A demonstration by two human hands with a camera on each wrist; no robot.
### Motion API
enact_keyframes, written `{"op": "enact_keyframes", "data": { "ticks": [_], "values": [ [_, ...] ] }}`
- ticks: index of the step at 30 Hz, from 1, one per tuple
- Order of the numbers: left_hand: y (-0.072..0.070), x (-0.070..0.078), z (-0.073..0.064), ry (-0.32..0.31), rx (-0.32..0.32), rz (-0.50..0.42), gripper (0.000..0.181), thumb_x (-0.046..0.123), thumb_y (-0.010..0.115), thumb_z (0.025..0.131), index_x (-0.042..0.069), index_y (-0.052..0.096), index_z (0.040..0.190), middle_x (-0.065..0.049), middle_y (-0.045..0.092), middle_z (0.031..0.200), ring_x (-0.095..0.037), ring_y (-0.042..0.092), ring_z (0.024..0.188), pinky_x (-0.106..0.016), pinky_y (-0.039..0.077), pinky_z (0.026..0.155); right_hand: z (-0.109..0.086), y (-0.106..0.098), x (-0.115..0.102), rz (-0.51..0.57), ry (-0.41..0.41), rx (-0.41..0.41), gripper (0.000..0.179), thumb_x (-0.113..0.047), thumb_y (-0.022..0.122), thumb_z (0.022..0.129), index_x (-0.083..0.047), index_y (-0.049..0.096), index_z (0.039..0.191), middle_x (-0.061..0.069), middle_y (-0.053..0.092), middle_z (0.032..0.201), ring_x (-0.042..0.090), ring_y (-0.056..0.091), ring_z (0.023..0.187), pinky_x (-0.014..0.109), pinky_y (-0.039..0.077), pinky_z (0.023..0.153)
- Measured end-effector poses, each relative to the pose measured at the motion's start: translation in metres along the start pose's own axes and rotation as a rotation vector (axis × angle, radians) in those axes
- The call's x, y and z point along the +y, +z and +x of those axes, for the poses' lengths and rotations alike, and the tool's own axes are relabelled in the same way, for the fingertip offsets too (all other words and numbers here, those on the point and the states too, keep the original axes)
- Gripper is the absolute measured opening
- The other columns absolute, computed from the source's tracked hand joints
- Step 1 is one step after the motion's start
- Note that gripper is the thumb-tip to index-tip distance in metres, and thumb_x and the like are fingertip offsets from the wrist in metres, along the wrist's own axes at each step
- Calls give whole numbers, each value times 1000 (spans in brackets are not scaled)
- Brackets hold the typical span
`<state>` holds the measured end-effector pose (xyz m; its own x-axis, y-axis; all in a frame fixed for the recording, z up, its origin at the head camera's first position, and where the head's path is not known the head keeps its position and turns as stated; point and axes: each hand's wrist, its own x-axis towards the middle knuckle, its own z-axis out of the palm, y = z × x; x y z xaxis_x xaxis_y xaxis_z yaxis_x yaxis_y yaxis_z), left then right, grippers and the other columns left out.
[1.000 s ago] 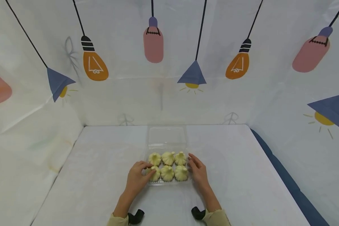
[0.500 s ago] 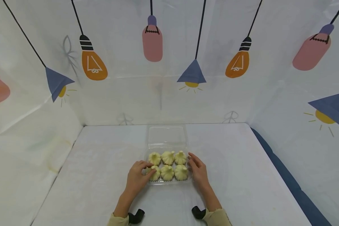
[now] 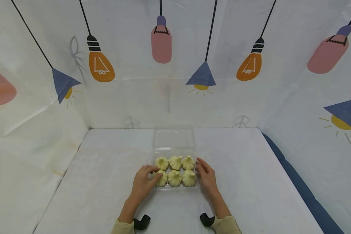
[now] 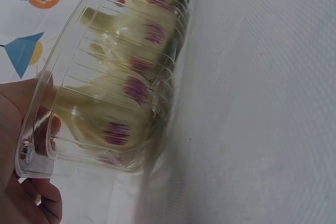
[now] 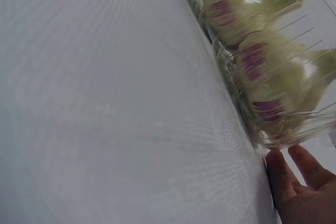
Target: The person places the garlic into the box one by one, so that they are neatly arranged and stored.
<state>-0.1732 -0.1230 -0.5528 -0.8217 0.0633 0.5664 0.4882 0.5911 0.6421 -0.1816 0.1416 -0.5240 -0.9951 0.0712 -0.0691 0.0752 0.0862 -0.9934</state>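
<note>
A clear plastic clamshell box (image 3: pixel 175 188) stands with its lid (image 3: pixel 175 139) folded back. Inside, several pale garlic bulbs (image 3: pixel 174 178), purple-streaked on their sides in the wrist views, sit in two rows. My left hand (image 3: pixel 143 181) reaches over the box's left side; its thumb and forefinger pinch the stem of the front-left garlic bulb (image 4: pixel 118 119). That hand's other fingers (image 4: pixel 48 203) show outside the box wall. On the opposite side, my right hand (image 3: pixel 206 178) holds its extended fingers (image 5: pixel 281 174) against the box's right side, with nothing gripped.
The box lies on a white-covered table (image 3: pixel 120 156), near its middle. White sheeting (image 3: pixel 175 104) printed with lamps rises behind and on both sides. Dark wrist mounts (image 3: pixel 141 222) protrude near both cuffs. A strip of blue cloth (image 3: pixel 298 185) runs along the right edge.
The whole head view has shifted slightly. Both hands, the box and the garlic bulbs keep the same places relative to one another.
</note>
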Motion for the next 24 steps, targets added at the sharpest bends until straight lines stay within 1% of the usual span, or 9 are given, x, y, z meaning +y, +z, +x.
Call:
{"op": "enact_keyframes", "data": {
  "ticks": [4, 8, 11, 14, 16, 19, 22, 24],
  "values": [
    [1, 2, 0, 6, 9, 5, 23, 10, 86, 73, 10, 74, 92, 2, 65, 84, -15, 58, 75, -32, 48, 63, 3, -2, 5, 5, -6, -7, 39, -10, 46, 104, -1, 48, 141, 25, 50, 137, 40, 52, 119, 51, 45, 94],
    [1, 3, 0, 6, 7, -4, 21, 11, 85, 75, 8, 74, 93, 1, 65, 84, -15, 58, 75, -31, 48, 63, 11, -5, 20, 27, -4, -8, 38, -13, 48, 104, -4, 49, 141, 23, 50, 138, 39, 53, 119, 48, 47, 93],
    [-1, 2, 1, 15, 12, -44, 17, 10, 81, 79, 6, 73, 94, 3, 65, 85, -14, 58, 76, -29, 46, 59, 17, -7, 31, 14, 3, 1, 38, -19, 51, 103, -9, 52, 140, 19, 51, 138, 33, 54, 118, 42, 48, 91],
    [-4, -1, 3, 31, 28, -102, 12, 6, 76, 84, 5, 73, 95, 6, 65, 86, -12, 58, 76, -27, 44, 56, 19, -8, 32, -36, 2, 16, 38, -23, 53, 102, -12, 55, 138, 16, 52, 138, 29, 54, 117, 36, 48, 87],
    [-7, -5, 6, 34, 43, -128, 9, 4, 74, 86, 4, 73, 94, 7, 65, 86, -11, 58, 76, -27, 43, 54, 22, -10, 29, -66, 4, 25, 37, -24, 54, 102, -13, 56, 137, 15, 52, 138, 27, 54, 116, 34, 48, 85],
    [-12, -12, 13, 9, 75, -140, 7, 2, 71, 88, 5, 73, 93, 8, 65, 85, -11, 58, 75, -26, 45, 54, 29, -15, 22, -85, 8, 20, 37, -21, 54, 101, -12, 56, 137, 14, 53, 137, 26, 53, 117, 35, 49, 86],
    [-19, -21, 22, -59, 88, -127, 6, 5, 69, 90, 8, 73, 94, 7, 66, 85, -11, 60, 75, -24, 46, 55, 43, -22, 12, -95, 7, 10, 37, -19, 53, 101, -12, 55, 138, 13, 55, 135, 27, 55, 115, 38, 50, 86],
    [-25, -27, 29, -118, 77, -120, 7, 8, 68, 92, 10, 73, 96, 5, 67, 87, -12, 61, 77, -23, 47, 57, 55, -27, 6, -96, 3, -2, 38, -17, 53, 101, -10, 54, 138, 14, 56, 133, 28, 55, 114, 40, 51, 86]
  ]
}}
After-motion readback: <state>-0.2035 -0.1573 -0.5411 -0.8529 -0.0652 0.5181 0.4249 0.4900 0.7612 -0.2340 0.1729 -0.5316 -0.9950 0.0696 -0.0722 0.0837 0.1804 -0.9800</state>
